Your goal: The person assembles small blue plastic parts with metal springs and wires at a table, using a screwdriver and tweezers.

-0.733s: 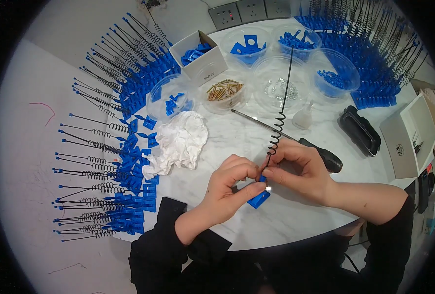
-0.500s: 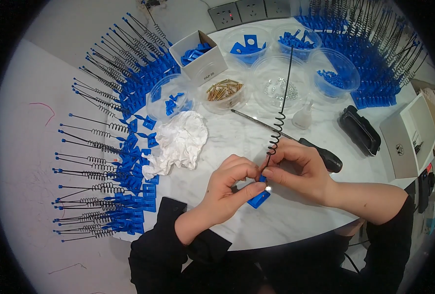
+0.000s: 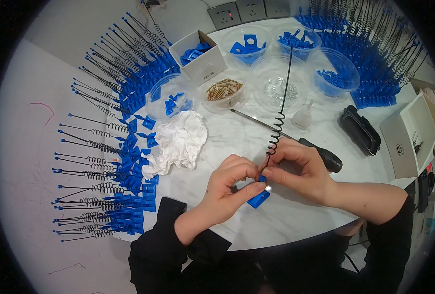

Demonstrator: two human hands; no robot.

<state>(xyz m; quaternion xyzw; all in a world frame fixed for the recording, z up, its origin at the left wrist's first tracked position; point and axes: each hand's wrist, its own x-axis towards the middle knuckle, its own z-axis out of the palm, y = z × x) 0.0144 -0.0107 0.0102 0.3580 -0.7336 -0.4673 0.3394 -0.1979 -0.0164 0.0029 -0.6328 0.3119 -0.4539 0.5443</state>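
Observation:
Near the front of the table, my left hand (image 3: 229, 183) is closed on a blue plastic base (image 3: 259, 200), thumb on top of it. From its upper end a black wire rod with a spring coil (image 3: 278, 128) rises, slanting away from me. My right hand (image 3: 303, 174) pinches around the foot of that rod, thumb and fingers against the joint with the base. A bright silvery spot (image 3: 268, 188) shows beside my left thumb tip; its kind is too small to tell. My fingertips hide the joint itself.
Finished-looking coiled rods on blue bases (image 3: 141, 203) line the left edge; more (image 3: 374, 63) stand at the back right. Tubs hold brass pins (image 3: 224, 90), metal nuts (image 3: 278, 89) and blue parts (image 3: 331, 77). Crumpled tissue (image 3: 180, 142), a screwdriver (image 3: 325, 156) and a small bottle (image 3: 303, 117) lie nearby.

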